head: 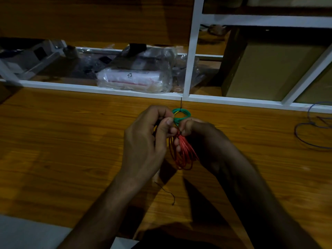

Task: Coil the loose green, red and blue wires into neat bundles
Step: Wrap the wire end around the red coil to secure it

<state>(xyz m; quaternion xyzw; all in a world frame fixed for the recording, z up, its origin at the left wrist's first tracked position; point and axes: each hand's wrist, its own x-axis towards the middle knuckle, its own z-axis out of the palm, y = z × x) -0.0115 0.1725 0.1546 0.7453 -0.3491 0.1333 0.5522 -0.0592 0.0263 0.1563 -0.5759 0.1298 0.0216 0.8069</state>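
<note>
Both hands meet above the wooden desk (71, 141). The left hand (143, 141) is closed, thumb pinching the neck where the red coil (184, 153) hangs down; the right hand (199, 133) is curled shut on the same spot. The green coil (181, 115) sits just behind the fingers, already looped. The red bundle seems to be getting tied off; next comes cinching it, then fetching the blue wire (305, 135), lying loose far right. The tie itself is hidden between the fingers, and a thin dark strand (166, 192) lies unclear below.
</note>
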